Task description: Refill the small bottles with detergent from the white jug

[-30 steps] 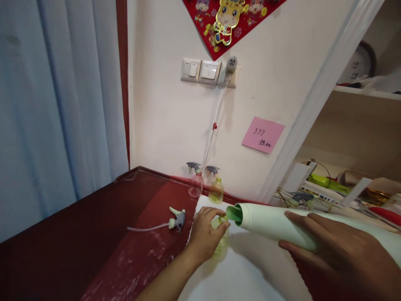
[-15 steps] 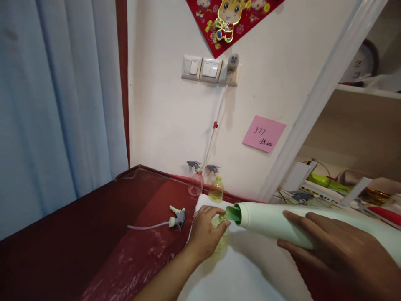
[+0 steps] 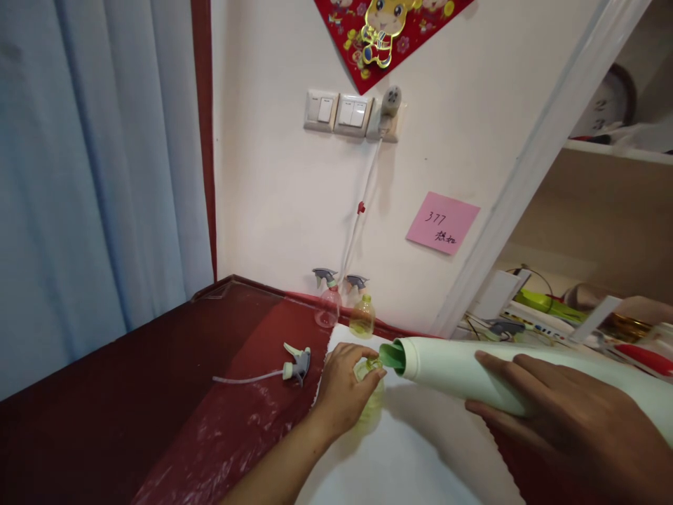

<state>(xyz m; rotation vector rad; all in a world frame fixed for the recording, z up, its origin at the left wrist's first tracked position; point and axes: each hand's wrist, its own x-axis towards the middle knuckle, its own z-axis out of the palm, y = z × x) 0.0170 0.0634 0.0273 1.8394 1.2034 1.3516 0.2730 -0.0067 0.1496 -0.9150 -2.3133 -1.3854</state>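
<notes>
Unmoved since earlier frame: refill pour, small yellow bottle (image 3: pixel 369 393), in progress.
Left hand (image 3: pixel 344 389) grip steadies bottle; right hand (image 3: pixel 573 421) grip holds tilted white jug (image 3: pixel 463 372) at its mouth; spray head (image 3: pixel 296 365) lies left, unfitted.

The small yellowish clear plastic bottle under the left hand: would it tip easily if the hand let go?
Probably. The small yellowish clear plastic bottle looks thin-walled and light, and the left hand steadies its neck. The spout of the large white plastic bottle, tilted by the right hand, sits at its mouth, so a nudge might topple it.

white wall (image 3: pixel 273 203), blue curtain (image 3: pixel 94 175), red table (image 3: pixel 158 379)
</notes>
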